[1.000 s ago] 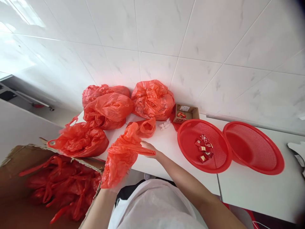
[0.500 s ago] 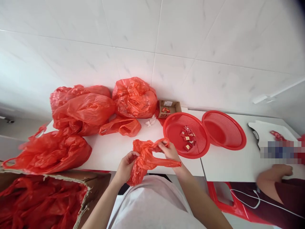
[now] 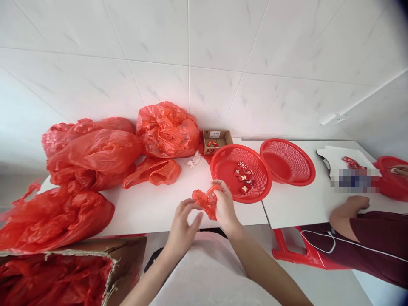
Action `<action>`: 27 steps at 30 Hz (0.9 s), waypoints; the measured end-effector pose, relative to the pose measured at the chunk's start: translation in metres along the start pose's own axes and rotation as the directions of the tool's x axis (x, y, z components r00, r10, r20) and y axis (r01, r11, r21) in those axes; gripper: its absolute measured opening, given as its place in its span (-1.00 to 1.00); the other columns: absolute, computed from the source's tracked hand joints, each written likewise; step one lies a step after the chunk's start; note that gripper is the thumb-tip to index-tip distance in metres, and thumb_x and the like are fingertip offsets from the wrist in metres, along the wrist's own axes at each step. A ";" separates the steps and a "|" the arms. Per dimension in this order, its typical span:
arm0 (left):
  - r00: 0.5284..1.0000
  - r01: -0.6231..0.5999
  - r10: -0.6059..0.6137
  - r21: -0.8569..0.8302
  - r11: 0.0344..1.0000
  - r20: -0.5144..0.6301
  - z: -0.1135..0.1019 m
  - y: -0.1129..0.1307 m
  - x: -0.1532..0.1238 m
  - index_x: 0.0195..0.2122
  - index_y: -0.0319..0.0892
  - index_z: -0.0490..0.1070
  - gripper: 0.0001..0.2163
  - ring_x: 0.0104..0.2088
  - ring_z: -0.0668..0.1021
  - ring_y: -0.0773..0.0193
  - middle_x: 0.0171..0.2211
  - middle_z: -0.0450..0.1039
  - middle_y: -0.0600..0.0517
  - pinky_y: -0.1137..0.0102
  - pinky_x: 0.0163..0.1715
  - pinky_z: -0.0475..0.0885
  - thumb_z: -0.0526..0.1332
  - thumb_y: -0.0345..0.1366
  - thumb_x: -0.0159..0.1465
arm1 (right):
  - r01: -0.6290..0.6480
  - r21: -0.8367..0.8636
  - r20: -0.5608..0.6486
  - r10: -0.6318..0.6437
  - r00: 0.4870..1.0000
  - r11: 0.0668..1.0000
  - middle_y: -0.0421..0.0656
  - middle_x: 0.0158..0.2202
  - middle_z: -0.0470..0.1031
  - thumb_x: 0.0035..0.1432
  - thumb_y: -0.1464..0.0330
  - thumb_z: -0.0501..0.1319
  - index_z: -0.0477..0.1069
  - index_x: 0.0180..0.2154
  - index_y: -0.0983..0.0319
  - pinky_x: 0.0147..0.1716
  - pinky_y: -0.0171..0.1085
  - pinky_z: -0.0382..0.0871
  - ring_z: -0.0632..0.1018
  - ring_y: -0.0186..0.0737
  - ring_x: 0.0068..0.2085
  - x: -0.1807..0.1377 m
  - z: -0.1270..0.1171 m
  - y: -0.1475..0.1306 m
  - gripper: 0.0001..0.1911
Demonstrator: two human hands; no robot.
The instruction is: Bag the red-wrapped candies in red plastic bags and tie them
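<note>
A small open brown cardboard box (image 3: 226, 138) reads "SF" and carries a white label (image 3: 215, 134). The right hand (image 3: 225, 208) pinches a crumpled red plastic bag (image 3: 205, 202) near a round red mesh-sided plastic basket (image 3: 225, 172); the left hand (image 3: 184, 223) gapes, perhaps brushing it. Bulging red plastic sacks (image 3: 95, 151) crowd leftward.

Single view from the wearer's head, facing forward and steeply down over the shirt (image 3: 204, 276) toward the table (image 3: 140, 212). The left hand (image 3: 182, 223) and right hand (image 3: 225, 206) lie at close range, below centre; the wall (image 3: 153, 34), farther off, fills the upper part of the frame.
</note>
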State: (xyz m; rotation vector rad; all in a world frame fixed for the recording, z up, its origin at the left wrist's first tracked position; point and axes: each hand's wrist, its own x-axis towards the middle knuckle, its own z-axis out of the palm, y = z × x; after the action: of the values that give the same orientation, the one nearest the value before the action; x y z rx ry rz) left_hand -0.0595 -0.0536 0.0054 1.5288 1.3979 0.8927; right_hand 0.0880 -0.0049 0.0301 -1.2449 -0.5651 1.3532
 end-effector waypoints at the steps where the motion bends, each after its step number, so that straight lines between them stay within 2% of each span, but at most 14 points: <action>1: 0.998 -0.037 0.035 0.046 0.998 0.049 0.010 0.005 0.005 -0.13 -0.06 0.45 -0.81 0.13 0.38 0.04 0.06 0.35 -0.10 0.12 0.13 0.28 0.20 -0.26 0.23 | -0.013 -0.019 0.027 0.013 1.000 1.000 -0.30 -0.48 0.34 -0.06 0.36 0.17 0.34 -0.29 0.17 -0.49 -0.36 0.22 0.34 -0.37 -0.49 -0.004 0.006 0.002 -0.80; 4: 0.998 -0.064 0.061 0.158 0.985 0.025 0.030 -0.002 0.026 0.06 -0.13 0.34 -0.62 0.12 0.39 0.01 0.10 0.30 -0.19 0.09 0.08 0.35 0.19 -0.37 0.18 | -0.007 -0.097 0.135 0.020 0.991 0.995 -0.28 -0.43 0.36 -0.04 0.36 0.20 0.34 -0.32 0.18 -0.49 -0.35 0.20 0.33 -0.37 -0.47 -0.015 0.016 0.002 -0.84; 8: 0.997 -0.021 0.037 0.241 0.970 -0.063 0.031 -0.028 0.053 0.13 -0.16 0.29 -0.54 0.14 0.37 -0.04 0.19 0.21 -0.22 0.04 0.08 0.34 0.13 -0.47 0.17 | -0.079 -0.097 0.272 0.103 0.957 0.992 -0.34 -0.57 0.21 0.08 0.27 0.21 0.34 -0.34 0.19 -0.51 -0.37 0.10 0.22 -0.39 -0.53 -0.030 0.017 -0.002 -0.86; 11: 0.993 0.086 -0.051 0.341 0.936 -0.110 0.013 -0.043 0.065 0.09 -0.10 0.37 -0.60 0.18 0.34 -0.08 0.28 0.14 -0.15 0.04 0.10 0.32 0.08 -0.45 0.21 | -0.094 -0.044 0.311 0.103 0.945 0.995 -0.37 -0.62 0.12 0.13 0.18 0.22 0.35 -0.34 0.20 -0.54 -0.37 0.02 0.13 -0.41 -0.57 -0.035 0.005 -0.012 -0.78; 15: 0.967 0.250 -0.199 0.418 0.874 -0.161 -0.030 -0.058 0.071 -0.08 -0.18 0.49 -0.71 0.14 0.38 -0.18 0.27 0.18 -0.21 0.03 0.05 0.33 0.16 -0.39 0.17 | -0.034 -0.036 0.222 0.041 0.974 0.999 -0.39 -0.64 0.02 0.12 0.14 0.25 0.42 -0.33 0.23 -0.55 -0.35 -0.03 0.05 -0.43 -0.58 -0.023 -0.031 -0.027 -0.73; 18: 0.962 0.264 -0.267 0.406 0.875 -0.051 -0.060 -0.060 0.062 -0.14 -0.15 0.53 -0.65 -0.03 0.53 -0.10 0.04 0.46 -0.16 0.20 -0.10 0.43 0.36 -0.28 0.00 | 0.018 -0.079 0.094 -0.011 0.996 0.997 -0.39 -0.66 0.00 0.10 0.14 0.27 0.45 -0.33 0.24 -0.54 -0.34 0.02 0.08 -0.41 -0.58 -0.008 -0.062 -0.024 -0.72; 21: 0.914 0.305 -0.358 0.258 0.917 0.191 -0.073 -0.053 0.048 -0.01 -0.10 0.51 -0.47 -0.32 0.58 0.12 -0.29 0.58 0.00 0.36 -0.30 0.43 0.41 -0.11 -0.05 | 0.033 -0.182 0.010 -0.032 0.999 0.983 -0.39 -0.67 0.01 0.13 0.12 0.23 0.43 -0.31 0.21 -0.55 -0.34 0.07 0.12 -0.39 -0.59 0.005 -0.084 -0.012 -0.72; 23: 0.873 0.373 -0.402 0.153 0.915 0.277 -0.071 -0.047 0.039 0.05 -0.13 0.48 -0.45 -0.47 0.52 0.21 -0.50 0.52 0.08 0.40 -0.40 0.39 0.32 0.01 0.06 | 0.090 -0.351 -0.017 -0.103 0.995 0.932 -0.32 -0.60 0.18 0.15 0.10 0.20 0.42 -0.25 0.19 -0.50 -0.32 0.20 0.26 -0.33 -0.53 0.007 -0.090 -0.008 -0.71; 24: 0.870 0.396 -0.417 0.129 0.909 0.264 -0.067 -0.044 0.036 0.02 -0.16 0.50 -0.48 -0.51 0.49 0.23 -0.57 0.47 0.10 0.40 -0.42 0.37 0.26 0.06 0.12 | 0.157 -0.460 -0.028 -0.191 0.981 0.874 -0.25 -0.50 0.32 0.14 0.10 0.20 0.41 -0.20 0.18 -0.42 -0.28 0.29 0.37 -0.26 -0.43 0.006 -0.091 -0.009 -0.69; 25: 0.880 0.403 -0.423 0.131 0.906 0.215 -0.061 -0.042 0.033 -0.05 -0.17 0.54 -0.51 -0.53 0.47 0.23 -0.60 0.44 0.10 0.40 -0.43 0.35 0.19 0.08 0.17 | 0.241 -0.565 -0.020 -0.306 0.952 0.789 -0.16 -0.35 0.42 0.14 0.11 0.20 0.41 -0.14 0.17 -0.30 -0.21 0.36 0.44 -0.18 -0.27 0.002 -0.089 -0.010 -0.67; 27: 0.907 0.388 -0.407 0.163 0.907 0.109 -0.048 -0.040 0.029 -0.21 -0.17 0.59 -0.56 -0.48 0.50 0.21 -0.56 0.48 0.05 0.39 -0.41 0.36 0.09 0.07 0.23 | 0.408 -0.695 0.078 -0.502 0.861 0.592 -0.04 -0.07 0.44 0.17 0.17 0.20 0.39 -0.06 0.16 -0.07 -0.10 0.35 0.43 -0.07 -0.02 -0.008 -0.081 -0.015 -0.66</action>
State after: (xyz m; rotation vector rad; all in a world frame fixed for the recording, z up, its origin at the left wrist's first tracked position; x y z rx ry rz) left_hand -0.1153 -0.0182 -0.0142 1.3057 1.6168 0.4358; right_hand 0.1645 -0.0354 0.0196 -1.6151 -1.2934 0.5972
